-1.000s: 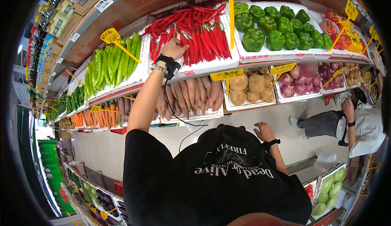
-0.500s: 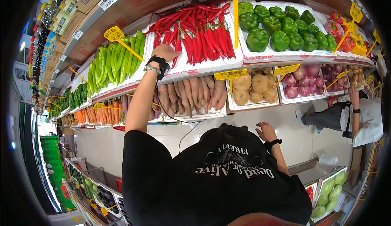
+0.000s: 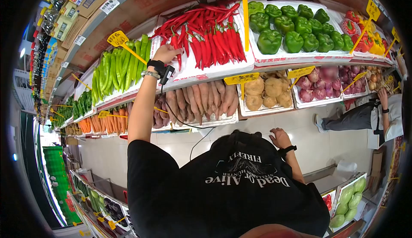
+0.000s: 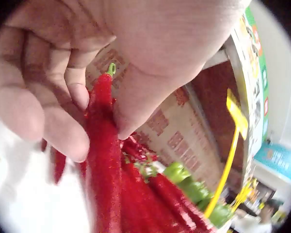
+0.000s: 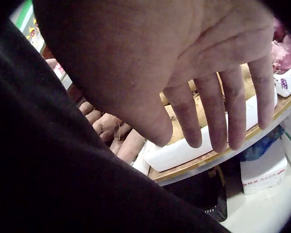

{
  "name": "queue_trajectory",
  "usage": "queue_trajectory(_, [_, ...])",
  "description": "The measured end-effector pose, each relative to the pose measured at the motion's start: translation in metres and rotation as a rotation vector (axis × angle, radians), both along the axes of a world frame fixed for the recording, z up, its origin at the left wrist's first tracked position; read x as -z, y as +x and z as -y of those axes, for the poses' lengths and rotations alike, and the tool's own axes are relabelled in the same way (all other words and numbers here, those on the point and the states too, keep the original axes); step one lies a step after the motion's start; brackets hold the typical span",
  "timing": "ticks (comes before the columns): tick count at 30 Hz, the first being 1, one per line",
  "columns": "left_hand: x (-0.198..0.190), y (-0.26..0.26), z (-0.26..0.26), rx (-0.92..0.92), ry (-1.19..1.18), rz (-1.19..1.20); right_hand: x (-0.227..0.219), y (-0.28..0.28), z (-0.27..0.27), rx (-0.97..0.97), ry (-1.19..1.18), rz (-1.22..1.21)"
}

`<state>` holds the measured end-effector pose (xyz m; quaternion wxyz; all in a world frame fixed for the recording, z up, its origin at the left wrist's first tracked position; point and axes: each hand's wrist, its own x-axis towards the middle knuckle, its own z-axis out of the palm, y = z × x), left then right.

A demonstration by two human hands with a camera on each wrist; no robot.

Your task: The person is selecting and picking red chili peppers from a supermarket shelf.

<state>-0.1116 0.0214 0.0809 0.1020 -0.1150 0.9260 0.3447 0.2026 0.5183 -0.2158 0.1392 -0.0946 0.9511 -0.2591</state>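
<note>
In the head view my left hand point(image 3: 165, 54) is at the left front of a white foam tray of red chili peppers. The left wrist view shows the thumb point(image 4: 140, 104) and fingers pinching one long red chili pepper point(image 4: 104, 160) near its green stem, so that it points downward. More chili peppers point(image 3: 219, 45) lie in a packed row to the right of that hand, stems toward the back. My right hand point(image 3: 280, 138) hangs in front of the body, away from the shelf. Its fingers point(image 5: 213, 114) are spread and relaxed, holding nothing.
Long green peppers point(image 3: 124, 62) lie left of the chilies, and green bell peppers point(image 3: 296, 28) to the right. Below are sweet potatoes point(image 3: 201, 100), round tan roots point(image 3: 270, 90) and red onions point(image 3: 317, 83). A yellow price sign point(image 3: 246, 19) stands beside the chilies. Another person point(image 3: 377, 113) is at far right.
My left hand has moved left across the chili tray, away from the packed row, with a chili pepper in its fingers. My right hand stays about where it was.
</note>
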Motion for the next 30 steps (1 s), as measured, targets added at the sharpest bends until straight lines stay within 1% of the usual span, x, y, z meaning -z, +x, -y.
queue_trajectory(3, [-0.007, -0.006, -0.017, 0.026, 0.376, 0.083, 0.005, 0.002, 0.000, 0.004, -0.003, 0.014])
queue_trajectory(4, [-0.011, -0.006, -0.028, 0.075, 0.372, 0.098, 0.004, 0.002, 0.000, -0.001, 0.000, 0.011])
queue_trajectory(5, [-0.015, -0.007, -0.039, 0.140, 0.310, 0.125, 0.003, 0.001, 0.000, -0.010, 0.004, 0.007])
queue_trajectory(8, [0.001, -0.024, -0.063, 0.155, 0.255, 0.134, -0.008, -0.004, 0.004, -0.003, 0.004, 0.023])
queue_trajectory(10, [-0.001, -0.023, -0.080, 0.164, 0.223, 0.140, -0.013, -0.006, 0.004, 0.016, 0.001, 0.034])
queue_trajectory(13, [0.006, -0.023, -0.090, 0.201, 0.216, 0.064, -0.013, -0.006, 0.002, 0.042, 0.000, 0.048])
queue_trajectory(14, [0.007, -0.023, -0.088, 0.198, 0.170, 0.006, -0.010, -0.005, 0.001, 0.048, 0.002, 0.062])
queue_trajectory(15, [-0.003, -0.018, -0.089, 0.192, 0.104, 0.013, -0.008, -0.003, 0.000, 0.054, 0.002, 0.077])
queue_trajectory(17, [0.005, -0.028, -0.065, 0.177, 0.098, -0.001, -0.006, 0.003, -0.001, 0.071, 0.002, 0.068])
queue_trajectory(18, [0.017, -0.039, -0.045, 0.147, 0.077, -0.012, -0.005, 0.006, -0.001, 0.076, 0.003, 0.065])
queue_trajectory(19, [0.009, -0.035, -0.040, 0.159, -0.103, -0.035, -0.003, 0.007, -0.001, 0.077, -0.001, 0.065])
queue_trajectory(20, [0.020, -0.043, -0.018, 0.253, -0.280, -0.101, -0.002, 0.009, -0.001, 0.075, -0.005, 0.065])
queue_trajectory(22, [0.013, -0.037, -0.014, 0.159, -0.423, -0.022, 0.000, 0.009, 0.000, 0.065, -0.007, 0.068])
queue_trajectory(25, [0.023, -0.035, -0.011, 0.204, -0.368, 0.026, 0.004, 0.007, 0.001, 0.035, -0.001, 0.054])
queue_trajectory(26, [0.027, -0.036, -0.015, 0.099, -0.210, 0.053, 0.005, 0.005, 0.001, 0.023, 0.005, 0.033])
queue_trajectory(27, [0.029, -0.036, -0.019, 0.137, -0.188, 0.004, 0.006, 0.004, 0.001, 0.008, 0.012, 0.012])
queue_trajectory(29, [0.055, -0.048, -0.011, 0.109, -0.322, -0.149, 0.002, 0.000, 0.001, -0.001, 0.004, 0.005])
queue_trajectory(30, [0.052, -0.047, -0.015, 0.084, -0.337, -0.105, 0.000, -0.001, 0.001, -0.006, 0.001, 0.002])
